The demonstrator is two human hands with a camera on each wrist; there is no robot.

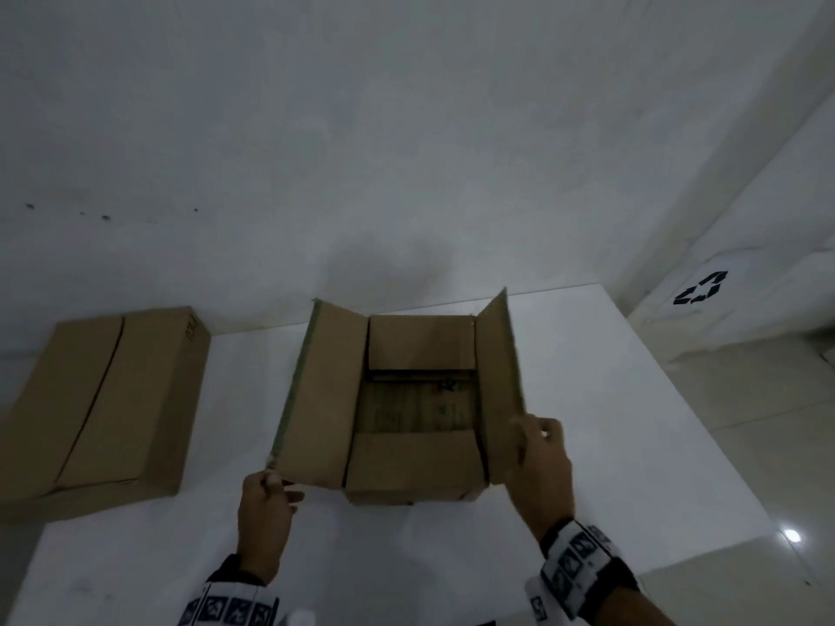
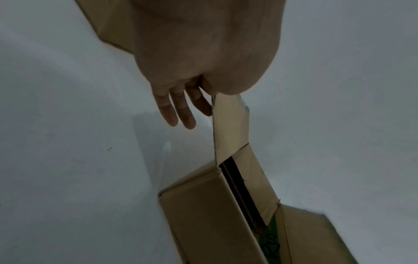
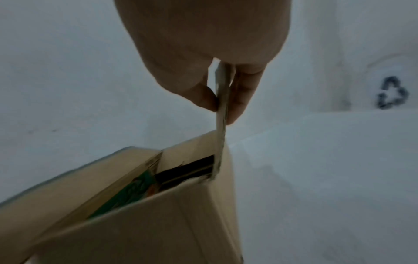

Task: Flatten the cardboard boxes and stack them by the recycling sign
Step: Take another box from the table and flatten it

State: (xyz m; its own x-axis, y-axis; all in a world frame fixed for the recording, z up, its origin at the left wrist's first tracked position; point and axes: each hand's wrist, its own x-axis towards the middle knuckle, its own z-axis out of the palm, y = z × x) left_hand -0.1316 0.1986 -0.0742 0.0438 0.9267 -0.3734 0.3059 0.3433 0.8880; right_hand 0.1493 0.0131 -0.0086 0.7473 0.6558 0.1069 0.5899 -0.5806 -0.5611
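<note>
Open cardboard box [image 1: 406,408] at centre of white table [image 1: 610,422], upright, all four top flaps out. Left long flap [image 1: 316,399] pinched at its near corner by left hand [image 1: 264,512]; the other fingers [image 2: 178,114] straight and spread beside it. Right long flap [image 1: 499,390] stands near upright, its near edge clamped between thumb and fingers of right hand [image 1: 540,454]. Short flaps lie partly inward; printed matter shows inside, blurred.

Second box [image 1: 104,408] at far left, closed, seam shut, apparently untouched.

Recycling sign [image 1: 700,289] on the floor, far right, well apart from both boxes; nothing stacked there.

Judgement: early stage. Top opened only; collapsing, the second box, and stacking all remain.
</note>
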